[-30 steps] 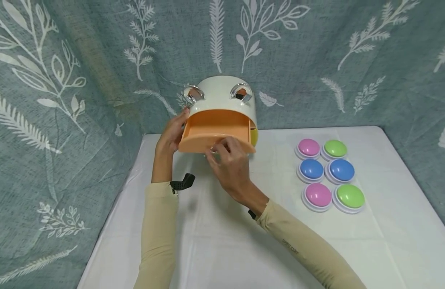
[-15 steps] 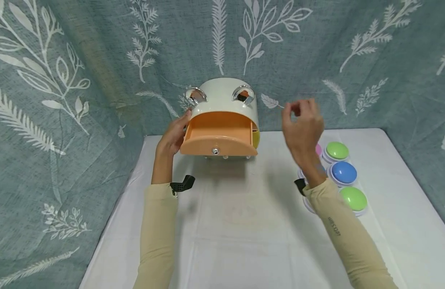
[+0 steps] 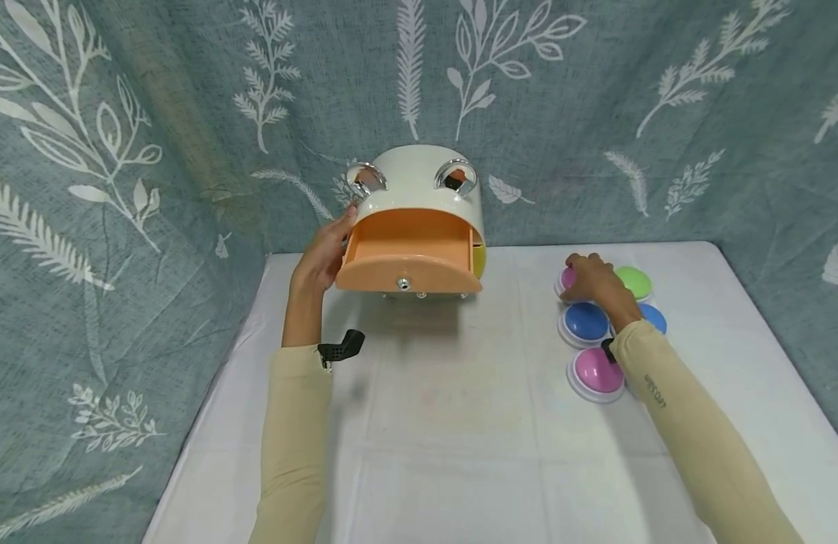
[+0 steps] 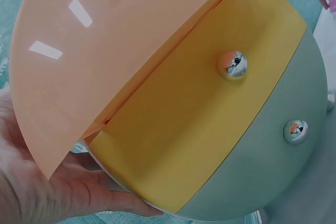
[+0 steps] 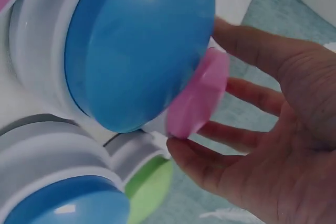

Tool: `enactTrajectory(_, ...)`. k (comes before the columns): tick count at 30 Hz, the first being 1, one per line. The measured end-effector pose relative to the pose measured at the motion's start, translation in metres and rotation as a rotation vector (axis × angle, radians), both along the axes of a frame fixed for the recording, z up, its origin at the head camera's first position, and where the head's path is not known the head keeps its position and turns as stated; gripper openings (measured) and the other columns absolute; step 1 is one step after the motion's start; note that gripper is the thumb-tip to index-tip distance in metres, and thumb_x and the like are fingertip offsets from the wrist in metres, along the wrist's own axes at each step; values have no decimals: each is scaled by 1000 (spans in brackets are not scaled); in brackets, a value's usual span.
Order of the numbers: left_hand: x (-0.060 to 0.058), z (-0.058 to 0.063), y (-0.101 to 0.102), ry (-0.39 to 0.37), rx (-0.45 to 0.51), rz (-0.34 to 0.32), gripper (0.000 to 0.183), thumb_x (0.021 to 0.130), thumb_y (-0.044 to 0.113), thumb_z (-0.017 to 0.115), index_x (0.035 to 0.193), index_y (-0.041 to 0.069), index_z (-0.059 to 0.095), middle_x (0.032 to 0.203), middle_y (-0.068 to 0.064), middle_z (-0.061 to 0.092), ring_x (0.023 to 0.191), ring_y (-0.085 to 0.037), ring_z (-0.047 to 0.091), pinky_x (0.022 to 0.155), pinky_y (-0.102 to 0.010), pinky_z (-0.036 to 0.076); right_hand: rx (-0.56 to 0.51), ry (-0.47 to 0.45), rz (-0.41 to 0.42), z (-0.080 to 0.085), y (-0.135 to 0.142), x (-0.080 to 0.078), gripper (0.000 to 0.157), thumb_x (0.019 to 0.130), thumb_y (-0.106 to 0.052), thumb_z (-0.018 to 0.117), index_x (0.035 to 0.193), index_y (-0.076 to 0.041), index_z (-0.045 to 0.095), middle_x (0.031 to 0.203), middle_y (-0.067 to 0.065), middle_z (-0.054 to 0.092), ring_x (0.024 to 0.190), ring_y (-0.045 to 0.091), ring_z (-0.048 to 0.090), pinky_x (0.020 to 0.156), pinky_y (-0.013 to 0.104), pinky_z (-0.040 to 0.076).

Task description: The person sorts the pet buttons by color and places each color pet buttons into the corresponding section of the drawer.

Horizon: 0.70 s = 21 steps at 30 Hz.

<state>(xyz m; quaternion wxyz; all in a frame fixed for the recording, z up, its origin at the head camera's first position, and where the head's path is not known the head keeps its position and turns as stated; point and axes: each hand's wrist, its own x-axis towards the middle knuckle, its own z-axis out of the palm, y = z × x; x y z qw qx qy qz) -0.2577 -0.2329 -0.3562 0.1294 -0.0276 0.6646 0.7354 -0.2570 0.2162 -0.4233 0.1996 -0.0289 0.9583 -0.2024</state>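
Note:
A small rounded drawer box with a white shell and two silver eye-like rings stands at the back of the table. Its orange top drawer is pulled out. Below that, the left wrist view shows a yellow drawer and a green drawer pushed in, with silver knobs. My left hand rests flat along the box's left side; some fingers are hidden behind it. On the right, my right hand has its fingers round a pink dome button, partly covering it.
More dome buttons stand in the same group: a blue one and a pink one nearest, with a green one beyond the hand. A patterned cloth hangs behind the white-covered table.
My right hand has let go of the orange drawer's knob, lifted off to the right and come down on the far pink button. The drawer stays out; my left hand keeps its place.

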Motion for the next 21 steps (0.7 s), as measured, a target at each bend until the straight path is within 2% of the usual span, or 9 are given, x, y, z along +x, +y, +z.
enactTrajectory(5,-2,0,1,-12,-8,18,62,113,42,41,168,24,19,178,6,10,162,-26,20,131,-43,25,-35,75,19,-8,5,-2,77,87,-11,77,152,8,39,145,41,44,134,59,43,110,71,41)
enactTrajectory(7,-2,0,1,-21,-15,23,62,113,43,40,168,24,20,178,6,12,160,-27,24,130,-43,27,-55,155,20,-12,5,-3,76,85,-9,78,149,11,42,142,42,48,131,59,46,111,69,40)
enactTrajectory(11,0,1,1,-12,-13,16,61,113,43,39,168,24,20,178,5,10,162,-26,22,131,-44,25,-132,344,-64,-4,-4,1,72,85,-12,82,143,13,47,135,41,57,125,57,53,111,67,40)
enactTrajectory(14,0,2,0,-6,-9,12,61,114,42,38,169,25,18,178,6,8,163,-26,19,132,-45,23,-218,457,-161,19,-21,11,73,85,-18,84,142,8,46,133,38,59,121,55,56,107,65,45)
enactTrajectory(17,-1,2,0,-16,-15,19,61,113,43,39,169,26,19,178,5,9,161,-30,22,130,-47,26,-308,547,-219,52,-40,27,71,87,-25,84,140,3,46,132,34,61,119,50,58,101,62,51)
enactTrajectory(21,-2,0,-1,-38,-33,34,62,112,46,41,168,28,22,177,2,16,155,-32,31,125,-47,33,-450,668,-187,94,-71,45,64,84,-24,86,134,2,55,131,28,65,116,44,64,98,58,56)
